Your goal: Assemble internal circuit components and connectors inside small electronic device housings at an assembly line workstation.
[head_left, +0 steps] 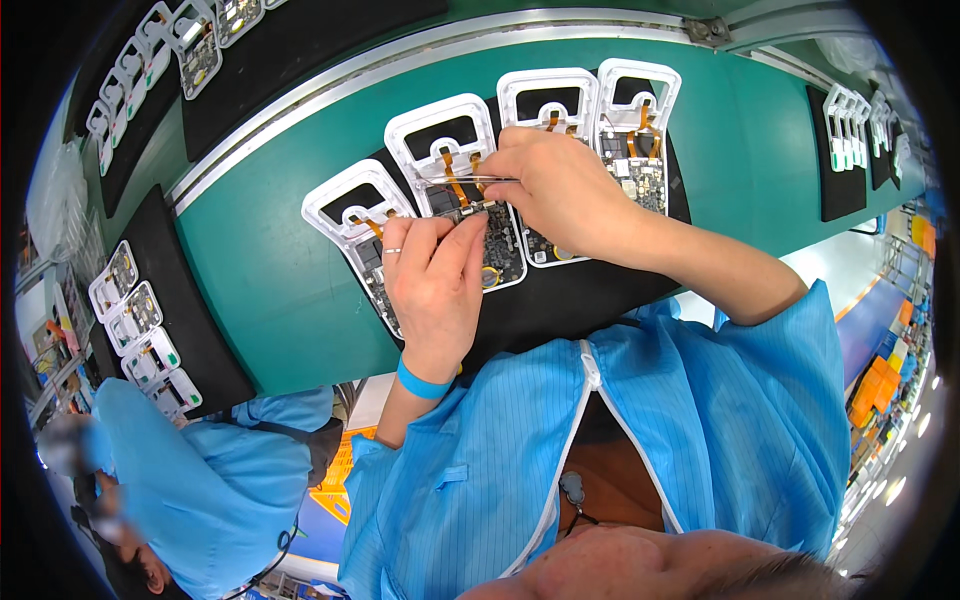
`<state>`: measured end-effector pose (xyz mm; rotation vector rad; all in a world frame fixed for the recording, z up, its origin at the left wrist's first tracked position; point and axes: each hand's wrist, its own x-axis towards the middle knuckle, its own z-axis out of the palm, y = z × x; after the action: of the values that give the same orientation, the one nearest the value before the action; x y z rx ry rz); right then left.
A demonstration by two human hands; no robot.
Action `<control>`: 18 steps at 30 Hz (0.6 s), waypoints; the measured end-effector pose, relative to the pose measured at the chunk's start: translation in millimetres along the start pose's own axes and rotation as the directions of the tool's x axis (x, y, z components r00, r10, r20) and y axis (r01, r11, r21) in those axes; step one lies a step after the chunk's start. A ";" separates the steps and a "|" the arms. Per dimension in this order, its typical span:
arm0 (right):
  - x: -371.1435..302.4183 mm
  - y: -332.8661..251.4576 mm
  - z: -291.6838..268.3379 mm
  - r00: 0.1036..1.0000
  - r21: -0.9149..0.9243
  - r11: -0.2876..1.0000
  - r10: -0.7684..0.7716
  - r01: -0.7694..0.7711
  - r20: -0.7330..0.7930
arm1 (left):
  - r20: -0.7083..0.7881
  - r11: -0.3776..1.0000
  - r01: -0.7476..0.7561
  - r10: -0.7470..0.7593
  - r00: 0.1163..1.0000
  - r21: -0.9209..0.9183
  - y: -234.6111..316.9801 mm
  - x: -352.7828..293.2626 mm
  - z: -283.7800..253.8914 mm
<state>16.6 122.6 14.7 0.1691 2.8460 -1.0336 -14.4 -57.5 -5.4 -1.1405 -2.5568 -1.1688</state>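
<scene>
Several white plastic housings with dark circuit boards stand in a row on a black mat point(590, 290). My right hand point(570, 190) is closed around metal tweezers point(500, 180), whose tips point left across the second housing point(435, 112) from the left. Orange ribbon cables point(453, 178) run down from that housing's frame toward its circuit board point(507, 250). My left hand point(432, 290) wears a ring and a blue wristband. Its fingers bunch together at the board's top edge, just below the tweezers; what they pinch there is hidden. A round gold-coloured part point(490, 276) sits lower on the board.
Around the mat lies a green tabletop point(275, 270), with a metal rail point(330, 95) along its far side. More boards in housings lie on black mats at left point(215, 360) and right point(842, 195). A co-worker in blue point(200, 490) sits at lower left, near an orange crate point(337, 485).
</scene>
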 end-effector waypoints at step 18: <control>0.5 -0.5 -5.5 0.998 0.008 1.000 0.021 -0.022 0.064 | -0.030 0.997 -0.040 0.042 0.999 0.069 0.3 -4.4 5.2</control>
<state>15.7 125.8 19.1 0.1644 2.7766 -1.0287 -10.1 -56.3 -10.6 -1.1440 -2.5171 -1.0733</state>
